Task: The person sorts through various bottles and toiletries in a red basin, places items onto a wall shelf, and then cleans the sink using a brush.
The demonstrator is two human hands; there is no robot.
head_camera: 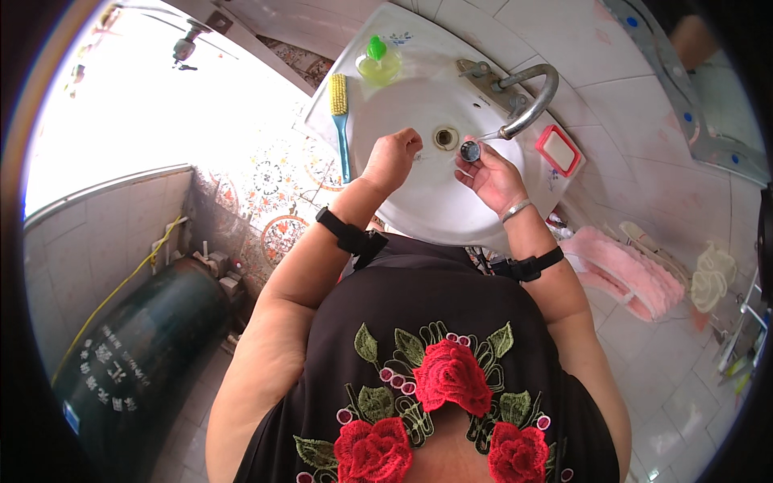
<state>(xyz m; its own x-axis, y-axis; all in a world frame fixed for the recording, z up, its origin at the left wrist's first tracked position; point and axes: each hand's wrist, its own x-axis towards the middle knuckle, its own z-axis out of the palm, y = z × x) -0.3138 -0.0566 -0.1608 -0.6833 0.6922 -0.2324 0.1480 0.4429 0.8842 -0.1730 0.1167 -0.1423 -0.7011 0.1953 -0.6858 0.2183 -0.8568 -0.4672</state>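
Note:
A small round metal drain strainer or cup [470, 151], dark inside, is held between the thumb and fingers of my right hand [492, 178]. It is just right of the drain hole [445, 139] in the white ceramic washbasin [435, 211]. Beside it is the mouth of the curved metal faucet [537, 108], with what looks like a thin stream of water at the tip. My left hand [392, 158] hovers over the basin's left side, fingers curled inward. Whether anything is inside those fingers is hidden.
On the basin's left rim lies a blue-handled brush [340, 124] with yellow bristles. A green-topped soap bottle [378, 60] stands at the back corner. A red-rimmed soap dish [558, 151] sits at right. Pink fluffy cloth [634, 265] hangs lower right; a large green tank [145, 350] occupies the lower left.

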